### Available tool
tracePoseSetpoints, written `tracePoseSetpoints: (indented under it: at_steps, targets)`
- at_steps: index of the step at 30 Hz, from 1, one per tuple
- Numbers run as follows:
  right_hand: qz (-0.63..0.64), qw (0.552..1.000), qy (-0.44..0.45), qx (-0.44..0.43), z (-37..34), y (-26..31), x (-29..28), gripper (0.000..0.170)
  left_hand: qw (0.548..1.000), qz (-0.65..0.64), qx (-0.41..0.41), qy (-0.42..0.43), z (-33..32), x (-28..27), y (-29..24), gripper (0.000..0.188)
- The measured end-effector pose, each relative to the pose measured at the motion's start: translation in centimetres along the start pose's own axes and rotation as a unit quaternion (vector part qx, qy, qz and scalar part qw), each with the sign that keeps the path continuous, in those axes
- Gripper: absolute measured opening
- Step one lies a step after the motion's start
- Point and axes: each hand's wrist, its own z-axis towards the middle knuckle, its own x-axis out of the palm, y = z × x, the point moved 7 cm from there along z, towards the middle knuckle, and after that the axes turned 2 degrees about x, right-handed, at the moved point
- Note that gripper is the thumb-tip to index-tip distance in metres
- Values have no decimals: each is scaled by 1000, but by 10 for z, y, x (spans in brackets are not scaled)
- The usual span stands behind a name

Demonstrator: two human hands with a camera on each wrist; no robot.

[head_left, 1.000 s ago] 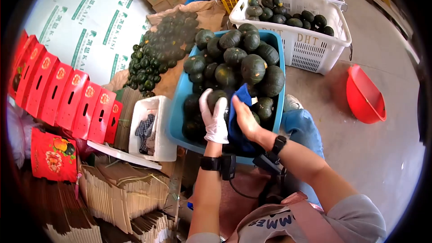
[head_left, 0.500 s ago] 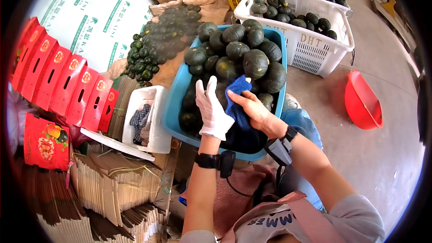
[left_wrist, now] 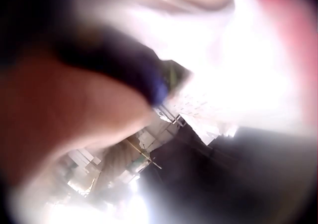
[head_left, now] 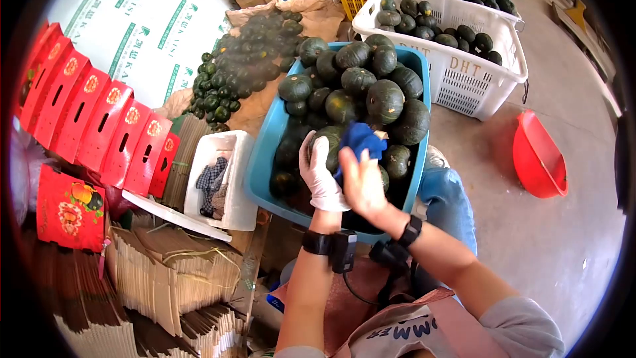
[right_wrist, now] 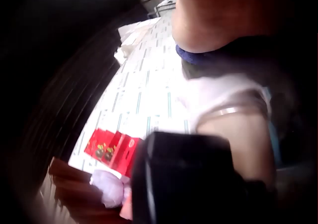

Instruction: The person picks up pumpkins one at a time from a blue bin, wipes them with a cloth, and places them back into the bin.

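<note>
A blue tub [head_left: 265, 166] full of dark green squashes [head_left: 385, 101] stands in front of the person in the head view. The white-gloved left hand [head_left: 321, 176] holds one squash [head_left: 326, 140] low over the tub, fingers around its left side. The bare right hand [head_left: 363, 185] presses a blue cloth [head_left: 361, 140] against that squash's right side. In the right wrist view the cloth [right_wrist: 191, 56] shows between the bare hand and the white glove [right_wrist: 213, 92]. The left wrist view is blurred; a bit of green squash [left_wrist: 173, 74] shows beside the glove.
Behind the tub stand a white crate [head_left: 457, 86] and a yellow crate [head_left: 352, 1] of squashes. Small squashes [head_left: 215, 96] lie on brown paper at left. Red boxes [head_left: 99, 136], a foam box [head_left: 242, 192] and stacked cardboard [head_left: 146, 278] are nearer. A red basin [head_left: 540, 156] sits right.
Half a second ago the gloved fingers were raised and spread; now they are around a squash. The right hand and cloth have moved in against it.
</note>
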Motion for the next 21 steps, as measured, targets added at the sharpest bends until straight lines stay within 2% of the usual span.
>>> tracePoseSetpoints:
  at_steps: [1,2,3,4,5,6,7,8,10,11,12,14,15,16,18,19,21]
  targets:
    - [-67,988,-39,-133,-6,19,-2,46,1000,18,22,13,2,-1,-1,33]
    - [-132,953,-75,-264,-15,37,-2,45,998,35,42,24,4,-4,-2,33]
    - [-123,957,-92,-245,-17,37,-4,45,996,40,60,54,3,-4,-3,31]
    - [-126,956,-86,-249,-17,35,-3,45,997,7,27,78,4,1,-6,30]
    - [1,993,0,-116,-9,13,4,47,990,31,41,131,4,12,-16,30]
    - [130,988,82,24,-7,-9,18,48,979,58,55,187,3,23,-28,31]
    - [171,985,21,6,-2,-10,12,50,969,78,52,227,0,32,-36,35]
    - [225,973,-23,-48,1,-5,10,50,965,70,18,250,0,34,-38,36]
    - [259,959,-24,115,1,-22,12,53,950,40,-5,310,1,29,-35,37]
    - [418,876,15,240,9,-21,15,54,949,9,-37,313,-4,25,-30,39]
    - [437,839,72,314,18,-36,21,49,953,-21,-65,294,-7,22,-24,39]
    - [467,810,96,341,24,-38,26,43,956,-3,-49,289,-10,22,-29,40]
    - [506,778,107,355,27,-41,31,37,956,8,-41,290,-12,22,-30,40]
    - [491,773,154,372,34,-59,40,34,956,19,-34,292,-14,22,-31,40]
    - [509,730,231,393,35,-67,50,29,956,45,-23,288,-20,19,-29,42]
    - [509,730,231,394,31,-65,50,29,953,112,34,281,-20,18,-31,44]
    - [509,733,139,429,18,-57,43,32,934,206,144,252,-26,22,-43,43]
